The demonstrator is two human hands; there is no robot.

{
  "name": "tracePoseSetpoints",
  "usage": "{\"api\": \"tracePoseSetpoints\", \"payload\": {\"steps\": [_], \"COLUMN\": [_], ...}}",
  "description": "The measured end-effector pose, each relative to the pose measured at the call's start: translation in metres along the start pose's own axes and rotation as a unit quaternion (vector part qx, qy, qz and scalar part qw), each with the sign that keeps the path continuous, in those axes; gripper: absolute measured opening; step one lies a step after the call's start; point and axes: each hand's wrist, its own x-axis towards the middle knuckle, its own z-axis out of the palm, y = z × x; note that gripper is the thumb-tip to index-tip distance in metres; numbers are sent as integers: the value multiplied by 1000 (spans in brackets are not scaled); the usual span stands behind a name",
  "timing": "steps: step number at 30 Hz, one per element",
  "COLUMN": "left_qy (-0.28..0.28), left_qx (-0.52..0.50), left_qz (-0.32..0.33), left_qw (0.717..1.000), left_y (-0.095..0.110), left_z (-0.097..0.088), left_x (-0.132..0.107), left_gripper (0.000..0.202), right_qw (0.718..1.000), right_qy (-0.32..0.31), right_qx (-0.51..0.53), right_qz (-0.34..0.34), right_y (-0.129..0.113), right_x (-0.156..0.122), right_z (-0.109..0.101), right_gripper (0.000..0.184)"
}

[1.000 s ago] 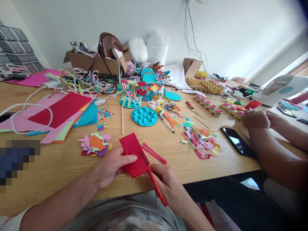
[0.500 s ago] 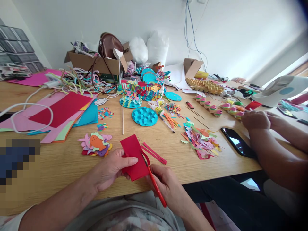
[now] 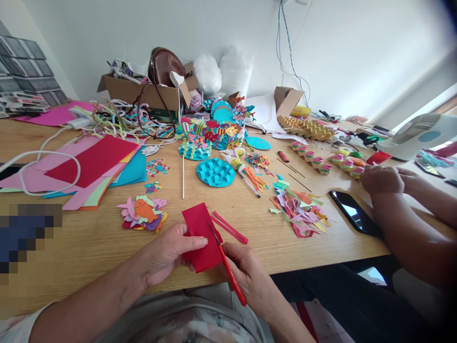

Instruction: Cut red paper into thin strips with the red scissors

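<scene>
Between the thumb and fingers of my left hand (image 3: 182,247) is a folded piece of red paper (image 3: 199,221), held just above the table's front edge. My right hand (image 3: 246,271) is closed around the scissors (image 3: 233,276), which have red-orange handles. Their blades lie along the paper's right side, where a narrow strip curls away. Two cut red strips (image 3: 230,227) lie on the table just beyond. Left of the paper sits a pile of fish-shaped paper cutouts (image 3: 145,210), an orange one on top.
Coloured paper scraps (image 3: 298,209) and a black phone (image 3: 353,212) lie to the right, near a co-worker's hands (image 3: 383,180). Coloured paper sheets (image 3: 94,162) are stacked on the left. A blue textured disc (image 3: 215,172), glue bottle (image 3: 233,162) and pen (image 3: 249,184) lie ahead.
The scissor blades have moved closer together along the paper's right side. My left hand and the paper have shifted slightly down in the view.
</scene>
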Motion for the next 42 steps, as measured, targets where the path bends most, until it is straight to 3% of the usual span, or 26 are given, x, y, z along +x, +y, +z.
{"api": "tracePoseSetpoints", "payload": {"steps": [11,18,28,42], "left_qy": [2,1,-32,-13], "left_qx": [-1,-13,-41,-32], "left_qz": [-8,-16,-24,-36], "left_qw": [1000,1000,998,999], "left_y": [-2,-1,-4,-7], "left_z": [-2,5,6,3], "left_x": [1,-3,-4,-3], "left_gripper": [21,20,29,24], "right_qw": [1000,1000,1000,1000], "right_qy": [-7,-13,-12,1], "right_qx": [-15,-19,8,-8], "right_qz": [0,14,13,8], "right_y": [4,1,1,4], "right_x": [0,0,1,-1], "right_z": [0,-2,-1,1], "right_gripper": [42,40,39,41]}}
